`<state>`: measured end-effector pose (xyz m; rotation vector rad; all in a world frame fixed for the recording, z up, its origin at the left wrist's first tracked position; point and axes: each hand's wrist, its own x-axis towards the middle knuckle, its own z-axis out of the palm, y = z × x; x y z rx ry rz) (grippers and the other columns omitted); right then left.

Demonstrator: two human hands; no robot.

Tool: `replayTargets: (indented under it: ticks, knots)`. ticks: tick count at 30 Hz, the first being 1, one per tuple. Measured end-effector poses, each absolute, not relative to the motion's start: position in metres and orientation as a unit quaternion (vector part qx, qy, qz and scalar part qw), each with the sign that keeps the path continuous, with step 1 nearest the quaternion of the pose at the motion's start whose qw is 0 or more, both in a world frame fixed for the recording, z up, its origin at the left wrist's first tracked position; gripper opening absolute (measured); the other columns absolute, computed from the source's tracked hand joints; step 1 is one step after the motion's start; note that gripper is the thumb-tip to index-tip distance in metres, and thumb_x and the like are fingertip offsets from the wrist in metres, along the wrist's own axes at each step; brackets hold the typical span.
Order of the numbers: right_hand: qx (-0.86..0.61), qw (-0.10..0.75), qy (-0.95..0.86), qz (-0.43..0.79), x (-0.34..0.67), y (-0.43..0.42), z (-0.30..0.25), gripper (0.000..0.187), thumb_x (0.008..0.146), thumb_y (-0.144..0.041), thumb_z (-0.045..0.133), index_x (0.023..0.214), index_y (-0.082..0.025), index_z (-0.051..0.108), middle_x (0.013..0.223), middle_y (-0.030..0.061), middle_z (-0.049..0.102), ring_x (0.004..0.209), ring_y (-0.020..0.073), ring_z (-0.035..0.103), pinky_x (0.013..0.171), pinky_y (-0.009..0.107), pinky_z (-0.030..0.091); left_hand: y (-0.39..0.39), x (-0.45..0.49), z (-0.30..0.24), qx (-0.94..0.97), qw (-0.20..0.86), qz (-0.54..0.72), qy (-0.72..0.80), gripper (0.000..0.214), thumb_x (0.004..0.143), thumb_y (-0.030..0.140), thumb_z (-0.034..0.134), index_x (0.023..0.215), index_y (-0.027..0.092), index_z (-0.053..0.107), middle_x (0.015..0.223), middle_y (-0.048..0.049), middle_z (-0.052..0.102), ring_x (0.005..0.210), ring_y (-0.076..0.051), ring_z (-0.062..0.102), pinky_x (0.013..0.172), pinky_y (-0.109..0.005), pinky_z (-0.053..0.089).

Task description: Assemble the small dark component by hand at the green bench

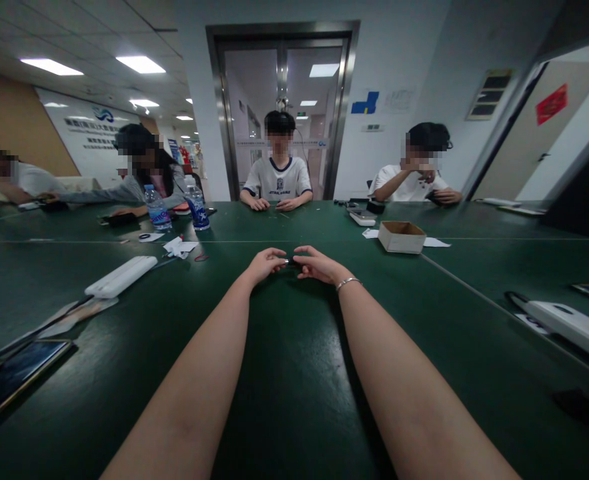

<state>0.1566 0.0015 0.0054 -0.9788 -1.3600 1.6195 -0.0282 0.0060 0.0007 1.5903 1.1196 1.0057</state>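
Note:
Both my arms stretch out over the dark green table (294,373). My left hand (265,262) and my right hand (318,264) meet at the table's middle, fingers curled and pinched together. Between the fingertips sits a small dark object (290,262) with a pale glint, too small to name. A thin bracelet (348,283) circles my right wrist.
A small cardboard box (401,236) stands right of my hands, a long white case (121,276) to the left, another white case (571,325) at the right edge. A phone (11,377) lies near left. Two water bottles (195,207) and several seated people are beyond.

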Motion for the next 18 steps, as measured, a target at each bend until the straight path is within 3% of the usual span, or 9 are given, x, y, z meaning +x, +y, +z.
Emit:
replayTargets:
  ticks: [3,8,11,13,18]
  knots:
    - [-0.408,0.381,-0.542,0.628,0.1561,0.001,0.0063,0.008,0.087,-0.018,0.052,0.095,-0.018,0.047,0.064,-0.0039,0.052,0.04,0.004,0.045,0.05,0.025,0.057,0.0057,-0.0285,0.0009,0.647,0.457,0.41,0.452,0.028,0.069,0.019,0.062,0.096,0.013,0.059,0.068,-0.0012,0.06,0.056,-0.009,0.05,0.053,-0.021,0.036]
    - [-0.361,0.386,-0.548,0.649,0.1572,0.0,0.0071,0.028,0.079,-0.007,0.058,0.099,-0.021,0.046,0.067,-0.0074,0.051,0.044,0.0033,0.048,0.059,0.027,0.058,0.0054,-0.0285,0.0014,0.65,0.457,0.406,0.451,0.029,0.07,0.018,0.06,0.099,0.013,0.059,0.067,-0.0018,0.061,0.056,-0.009,0.05,0.053,-0.021,0.037]
    - [-0.388,0.383,-0.533,0.647,0.1571,0.0,0.0068,0.007,0.088,-0.019,0.05,0.094,-0.018,0.047,0.064,-0.0045,0.052,0.041,0.0042,0.047,0.052,0.026,0.057,0.005,-0.0281,0.0021,0.649,0.456,0.405,0.454,0.028,0.07,0.018,0.06,0.098,0.013,0.059,0.067,-0.0013,0.06,0.056,-0.009,0.05,0.052,-0.02,0.036]
    - [-0.388,0.38,-0.543,0.64,0.1578,-0.0003,0.0062,0.004,0.089,-0.017,0.049,0.093,-0.018,0.048,0.062,-0.0043,0.051,0.039,0.0036,0.044,0.049,0.024,0.056,0.0048,-0.028,0.0022,0.646,0.455,0.409,0.457,0.028,0.07,0.017,0.06,0.097,0.013,0.059,0.067,-0.0009,0.06,0.056,-0.008,0.05,0.052,-0.02,0.036]
    - [-0.35,0.399,-0.54,0.653,0.1604,-0.0003,0.0047,0.033,0.075,0.0,0.061,0.097,-0.02,0.049,0.069,-0.0064,0.052,0.048,0.0035,0.052,0.062,0.025,0.058,0.0049,-0.0278,0.002,0.644,0.461,0.405,0.457,0.029,0.07,0.016,0.06,0.099,0.012,0.058,0.067,-0.0013,0.06,0.056,-0.008,0.049,0.052,-0.02,0.035]
